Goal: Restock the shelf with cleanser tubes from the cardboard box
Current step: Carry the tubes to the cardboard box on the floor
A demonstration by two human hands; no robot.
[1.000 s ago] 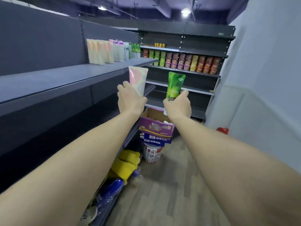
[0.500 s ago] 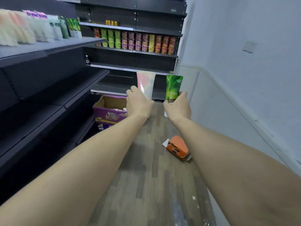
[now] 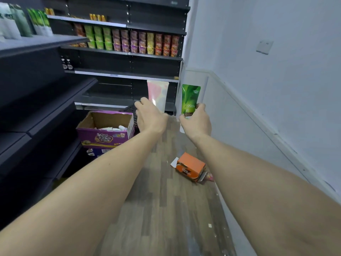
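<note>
My left hand (image 3: 150, 117) grips a pink and white cleanser tube (image 3: 158, 93) held upright in front of me. My right hand (image 3: 196, 121) grips a green cleanser tube (image 3: 190, 97), also upright, its white cap below my fingers. Both hands are stretched out over the aisle. To their lower left stands the open purple cardboard box (image 3: 105, 135) with white tubes lying inside. The dark shelf (image 3: 42, 42) on my left carries a row of tubes (image 3: 24, 23) at its upper end.
An orange carton (image 3: 190, 166) lies tipped on the wood floor near the white wall (image 3: 276, 80). A far shelf unit (image 3: 129, 54) holds rows of colourful snack packs (image 3: 129, 40). Blue boxes sit under the purple box.
My view has swung right and down, away from the left shelf toward the aisle and wall. Both hands keep their tubes and stay stretched out ahead.
</note>
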